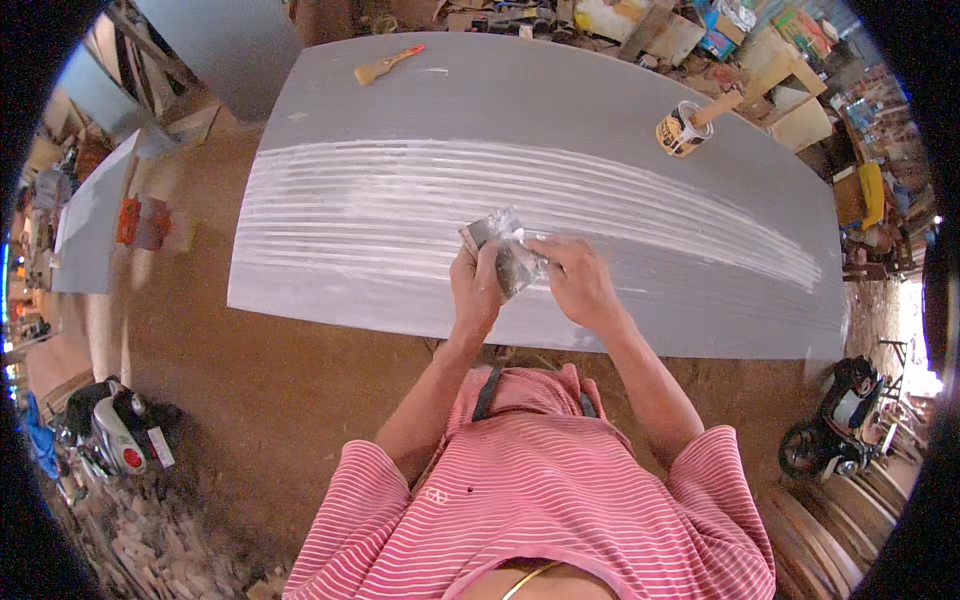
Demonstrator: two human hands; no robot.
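In front of me, above the near half of a grey panel, both hands are raised close together. My left hand is closed on a flat, thin metal scraper smeared with white filler. My right hand is closed too, its thumb and fingers pinching a second shiny metal scraper blade that meets the first. A small white lump of filler shows where the blades come together. Beneath them, long white filler stripes run lengthwise across the panel.
A paintbrush lies at the panel's far left. An opened tin with a wooden stick in it stands far right. Scrap and boxes crowd beyond the far edge. Motorbikes stand at lower left and lower right.
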